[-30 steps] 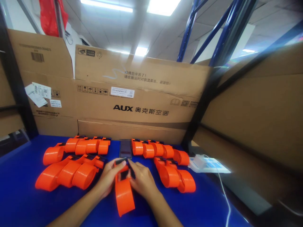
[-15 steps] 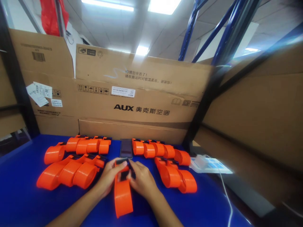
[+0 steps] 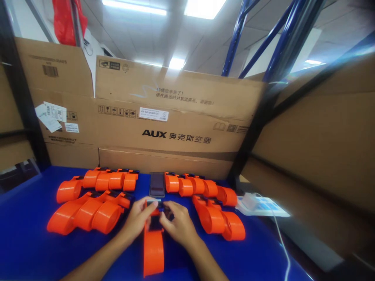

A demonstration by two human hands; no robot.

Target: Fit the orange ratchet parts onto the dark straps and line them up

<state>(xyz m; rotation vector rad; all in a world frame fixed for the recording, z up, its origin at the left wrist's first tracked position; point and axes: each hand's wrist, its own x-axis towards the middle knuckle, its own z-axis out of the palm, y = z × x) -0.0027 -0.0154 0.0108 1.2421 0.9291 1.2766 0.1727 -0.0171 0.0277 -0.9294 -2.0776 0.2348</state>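
Evidently, one smooth orange piece (image 3: 154, 253), plastic by its look, is between the two hands over the near middle of the blue desk (image 3: 23, 222), its broad curved band facing the person. The left hand (image 3: 137, 217) grips its upper frame, thumb laid along the top by a dark fitting (image 3: 159, 205). The right hand (image 3: 179, 221) has its fingers bent at the fitting; whether they grip, I cannot tell. Similar glossy looped pieces (image 3: 106, 217) sit in rows either side, before creased, matte cardboard (image 3: 175, 154).
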